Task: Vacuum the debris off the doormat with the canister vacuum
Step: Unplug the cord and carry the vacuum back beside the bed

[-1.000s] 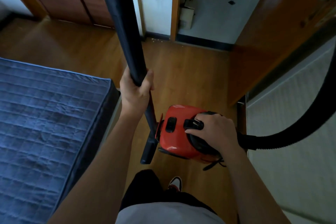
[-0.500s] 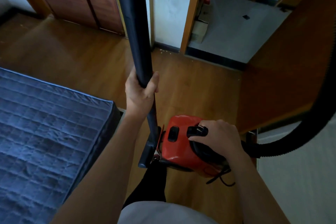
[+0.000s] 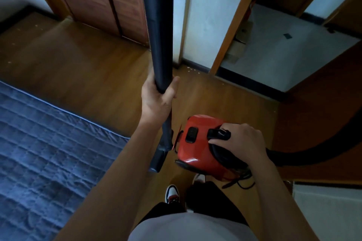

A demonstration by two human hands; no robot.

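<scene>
Wand (image 3: 158, 25): near upright, tip down, left of canister (image 3: 195, 143).
Left hand (image 3: 156, 101): fingers grasp wand.
Right hand (image 3: 241, 143): fingers grasp canister.

We find no lettering, brand, number or sign that we can read, neither on the red vacuum (image 3: 199, 152) at five o'clock nor on the cardboard box (image 3: 237, 49) at one o'clock.

i see the canister vacuum (image 3: 197, 152) in bright red, with a black handle and a black switch. its wand (image 3: 158, 35) and hose (image 3: 293, 157) are plain black. the mattress (image 3: 49, 152) is dusty blue, stitched in a small square grid. the floor (image 3: 78, 68) is honey-brown wood, the closet doors (image 3: 101, 0) a redder brown with visible grain. the shoe (image 3: 172, 191) is white, black and red.
</scene>
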